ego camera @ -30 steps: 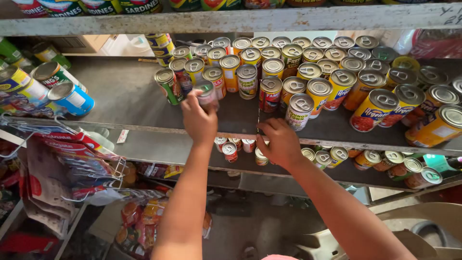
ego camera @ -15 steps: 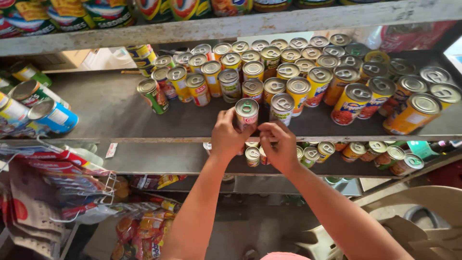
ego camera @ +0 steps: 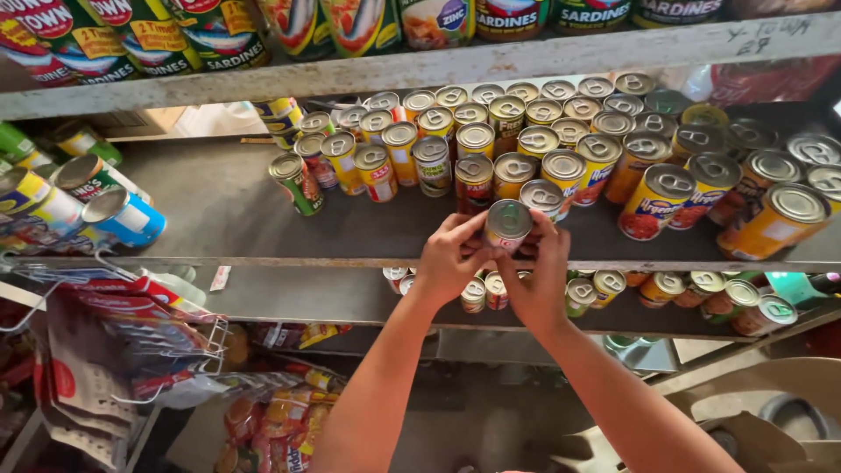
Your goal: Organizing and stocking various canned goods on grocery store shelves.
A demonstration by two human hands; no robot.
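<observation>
**Two hands on one small can at the shelf edge**

Two hands are closed on a single small can [ego camera: 508, 224], which is held in the air just in front of the middle shelf [ego camera: 219, 219], a little above its front edge. The left hand [ego camera: 451, 261] is wrapped around the can's left side with fingertips curled onto the body; the right hand [ego camera: 540, 276] is cupped against the right side and underside, thumb up along the wall. The pull-tab lid is turned toward the camera, so the can is tilted rather than upright.

For the step in hand to go well, the can is best kept pinched on its side wall, not by the lid rim, and brought upright before it is lowered. Bare shelf is seen to the left of the cans; directly behind the held can a silver-lidded can [ego camera: 543, 197] stands very near, so a slow, level approach is called for, lest the front row be knocked.

Farther back, the block of standing cans [ego camera: 526, 131] is packed lid to lid, with larger yellow-and-red cans [ego camera: 657, 201] to the right. At the far left, a blue can [ego camera: 127, 216] is lying on its side. Beneath, more small cans [ego camera: 701, 293] are ranged on the lower shelf [ego camera: 350, 302], and above, a row of large cans [ego camera: 175, 35] is seen on the top shelf [ego camera: 526, 61].
</observation>
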